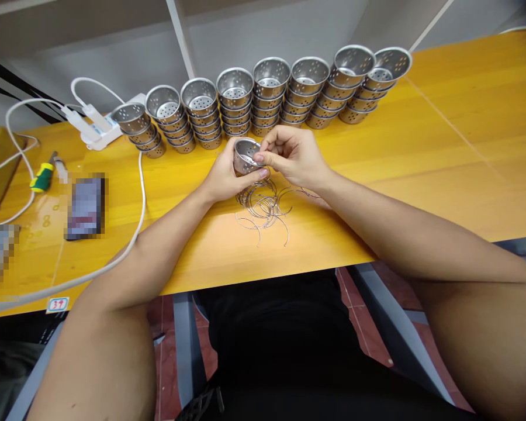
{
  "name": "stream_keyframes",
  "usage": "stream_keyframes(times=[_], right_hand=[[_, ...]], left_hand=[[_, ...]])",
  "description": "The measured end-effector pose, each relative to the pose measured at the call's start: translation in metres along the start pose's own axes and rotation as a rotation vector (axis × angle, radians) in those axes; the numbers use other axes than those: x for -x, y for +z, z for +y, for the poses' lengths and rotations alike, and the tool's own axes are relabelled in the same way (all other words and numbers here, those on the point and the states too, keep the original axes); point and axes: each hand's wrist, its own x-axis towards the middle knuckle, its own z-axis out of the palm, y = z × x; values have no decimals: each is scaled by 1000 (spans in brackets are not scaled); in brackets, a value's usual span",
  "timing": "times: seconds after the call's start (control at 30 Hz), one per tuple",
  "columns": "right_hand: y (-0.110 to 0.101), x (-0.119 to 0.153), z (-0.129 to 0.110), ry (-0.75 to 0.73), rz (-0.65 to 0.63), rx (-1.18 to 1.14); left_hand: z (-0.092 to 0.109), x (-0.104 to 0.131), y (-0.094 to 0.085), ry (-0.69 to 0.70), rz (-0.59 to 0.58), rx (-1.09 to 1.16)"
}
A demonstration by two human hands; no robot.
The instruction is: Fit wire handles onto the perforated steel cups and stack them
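Wrapped around a small perforated metal cup (244,166), my left hand (225,175) keeps it tilted just above the table, its opening facing up. My right hand (291,155) is closed in a pinch at the cup's right rim. A thin piece of wire seems to show at those fingertips, though most of it is hidden by them. Below both hands lies a loose pile of curved thin wires (263,204), some reaching under my right wrist.
Stacks of perforated metal cups (235,88) stand in a row behind my hands. To the left are a white power strip (100,131) with cables, a yellow-green screwdriver (42,177) and a blurred phone (85,207). A white cable (141,204) crosses near my left arm.
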Motion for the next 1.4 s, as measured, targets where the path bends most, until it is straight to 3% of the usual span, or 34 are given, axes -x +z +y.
stream_keyframes(times=[0.23,0.4,0.8,1.03,1.23,1.4], right_hand=[[-12,5,-6,-140,56,234],[-16,6,-5,-165,3,308],[-19,8,11,-268,-220,428],[-21,7,12,-289,-208,424],[-23,3,12,-238,-260,435],[-51,1,18,-174,-209,597]], left_hand=[[-19,-2,-3,38,86,-33],[-25,-2,-2,6,92,-29],[-16,-1,0,3,101,7],[-16,-2,-4,61,63,-18],[-14,0,-4,56,-65,-63],[-16,5,-8,11,-121,-136]])
